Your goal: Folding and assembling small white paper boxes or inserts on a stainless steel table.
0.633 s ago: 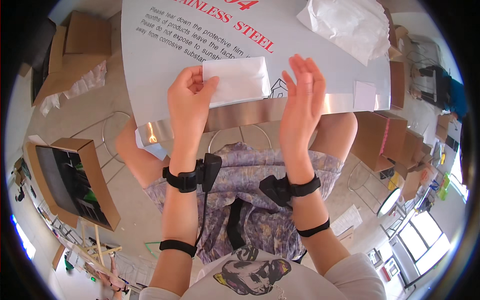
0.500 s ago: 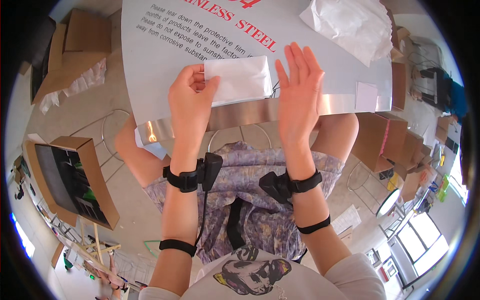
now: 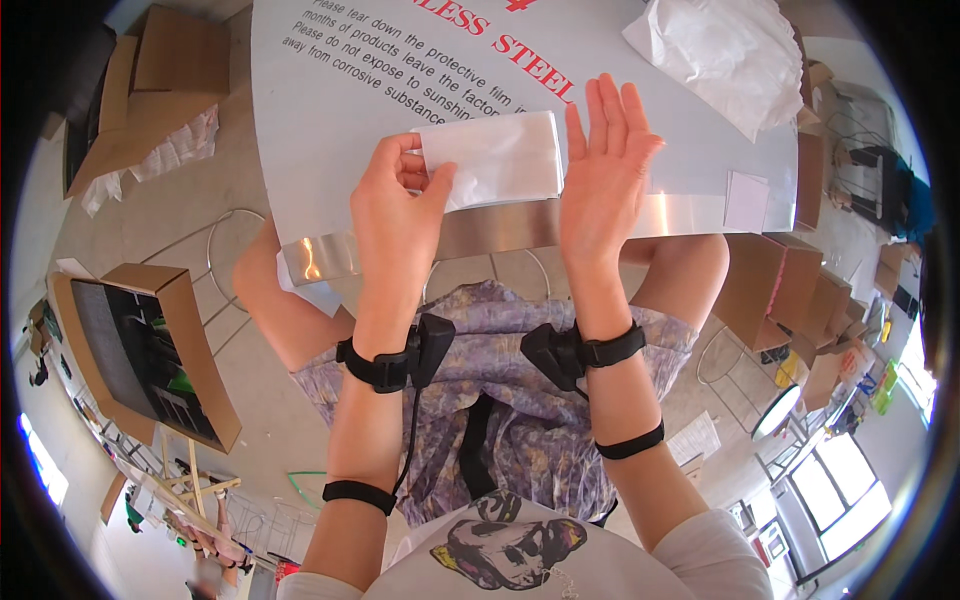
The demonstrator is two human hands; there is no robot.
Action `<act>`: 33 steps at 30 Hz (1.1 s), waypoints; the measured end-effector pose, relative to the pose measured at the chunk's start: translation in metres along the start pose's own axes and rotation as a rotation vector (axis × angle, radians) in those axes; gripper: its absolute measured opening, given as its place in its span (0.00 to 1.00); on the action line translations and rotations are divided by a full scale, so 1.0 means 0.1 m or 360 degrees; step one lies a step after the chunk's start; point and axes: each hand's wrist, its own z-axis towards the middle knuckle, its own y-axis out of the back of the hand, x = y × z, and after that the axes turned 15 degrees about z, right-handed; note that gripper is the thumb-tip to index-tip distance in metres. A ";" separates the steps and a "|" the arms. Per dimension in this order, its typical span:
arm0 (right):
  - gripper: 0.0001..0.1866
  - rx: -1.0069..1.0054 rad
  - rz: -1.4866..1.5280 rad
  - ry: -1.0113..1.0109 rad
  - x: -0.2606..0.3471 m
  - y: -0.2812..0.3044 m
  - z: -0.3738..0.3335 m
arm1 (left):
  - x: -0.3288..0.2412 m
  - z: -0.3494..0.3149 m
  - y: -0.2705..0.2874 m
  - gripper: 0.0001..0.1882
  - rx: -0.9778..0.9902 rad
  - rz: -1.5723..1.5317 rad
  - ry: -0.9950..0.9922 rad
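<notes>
My left hand (image 3: pixel 400 200) grips the left end of a flat white packet (image 3: pixel 500 160), thumb on top and fingers curled at its edge. The packet looks like folded thin paper or a small bag; I cannot tell which. It lies near the front edge of the film-covered metal table (image 3: pixel 330 170). Beside the packet's right end is my right hand (image 3: pixel 608 165), its fingers stretched up and its thumb out to the side. That hand is open and holds nothing.
Crumpled white sheets or bags (image 3: pixel 720 60) lie at the table's far right. Pale flat cards (image 3: pixel 747 200) rest near the right front corner. Cardboard boxes stand on the floor at left (image 3: pixel 150 350) and right (image 3: pixel 765 285). The bare steel table edge (image 3: pixel 490 228) runs in front of my lap.
The whole view has shifted slightly. My right thumb stands farther out from the palm. The packet's right end looks flatter, and the thin dark lines beside it no longer show. My left hand keeps its grip.
</notes>
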 end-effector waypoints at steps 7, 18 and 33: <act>0.34 0.0031 -0.0001 -0.0087 -0.15 0.04 -0.04 | -0.01 0.00 0.01 0.17 -0.0082 0.0110 -0.0032; 0.30 0.0426 -0.0812 0.0183 -0.04 0.07 0.04 | 0.09 0.04 0.13 0.47 -0.0229 0.0896 -0.0967; 0.24 0.0511 -0.2218 0.0748 -0.22 0.12 0.28 | 0.07 0.04 -0.26 0.31 -0.0169 0.1125 -0.1270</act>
